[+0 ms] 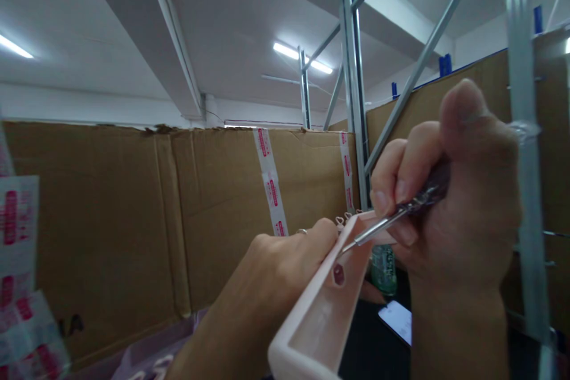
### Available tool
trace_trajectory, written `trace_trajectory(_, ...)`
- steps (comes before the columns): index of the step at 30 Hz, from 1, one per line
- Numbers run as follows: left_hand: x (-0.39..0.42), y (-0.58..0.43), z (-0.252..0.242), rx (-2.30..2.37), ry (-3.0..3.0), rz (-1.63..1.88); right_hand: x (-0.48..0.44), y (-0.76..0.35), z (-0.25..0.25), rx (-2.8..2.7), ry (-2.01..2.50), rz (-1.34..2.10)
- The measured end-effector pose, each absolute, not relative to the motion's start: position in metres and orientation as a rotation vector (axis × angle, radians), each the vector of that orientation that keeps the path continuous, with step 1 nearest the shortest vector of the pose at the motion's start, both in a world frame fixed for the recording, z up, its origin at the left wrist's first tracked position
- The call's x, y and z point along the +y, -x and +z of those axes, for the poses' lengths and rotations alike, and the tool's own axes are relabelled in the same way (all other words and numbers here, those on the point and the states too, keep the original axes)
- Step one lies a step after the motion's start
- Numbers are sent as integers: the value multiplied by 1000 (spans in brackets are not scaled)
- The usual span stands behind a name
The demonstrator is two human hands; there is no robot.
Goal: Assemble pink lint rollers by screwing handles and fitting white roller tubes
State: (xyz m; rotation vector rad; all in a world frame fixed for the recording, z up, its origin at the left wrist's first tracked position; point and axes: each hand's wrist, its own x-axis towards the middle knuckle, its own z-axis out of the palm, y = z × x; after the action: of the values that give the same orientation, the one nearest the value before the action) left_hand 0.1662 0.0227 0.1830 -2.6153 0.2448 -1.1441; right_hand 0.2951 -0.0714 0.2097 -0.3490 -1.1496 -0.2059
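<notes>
My left hand (289,261) grips a long, pale pink plastic trough-shaped piece (318,332) by its far side, with a ring on one finger. The piece is tilted, its hollow facing me. Small pink heart-shaped hooks (341,221) show beyond its far edge. My right hand (463,190) is closed around a slim hand tool (376,228) with a dark handle and a thin metal shaft. The tool's narrow tip reaches inside the trough near its left wall, just above a small reddish-looking hole (339,275). Whether the tip touches the wall I cannot tell.
A tall cardboard wall (222,190) with printed tape stands ahead. Metal rack posts (351,71) rise at the right. Below lie a lit phone (397,319) and a green-labelled bottle (383,270) on a dark surface. Plastic wrap (133,362) shows at lower left.
</notes>
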Motion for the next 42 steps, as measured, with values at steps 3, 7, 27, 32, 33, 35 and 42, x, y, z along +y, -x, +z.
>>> trace_trajectory(3,26,-166,179,268,2601,-1162,-74,-293,211,-1123,361,-162)
trace_trajectory(7,26,-165,178,275,2557,-1200,-76,-290,213,-1074,369,-129)
trace_trajectory(27,24,-159,183,213,2625,-1103,-74,-294,214,-1107,382,157)
trace_trajectory(32,28,-156,180,266,2663,-1130,-71,-293,212,-1097,386,133)
trace_trajectory(33,28,-156,180,267,2662,-1138,-71,-293,212,-1100,390,150)
trace_trajectory(35,28,-156,181,271,2649,-1141,-71,-292,212,-1100,390,160)
trace_trajectory(42,24,-155,184,244,2622,-1106,-71,-293,212,-1101,387,128)
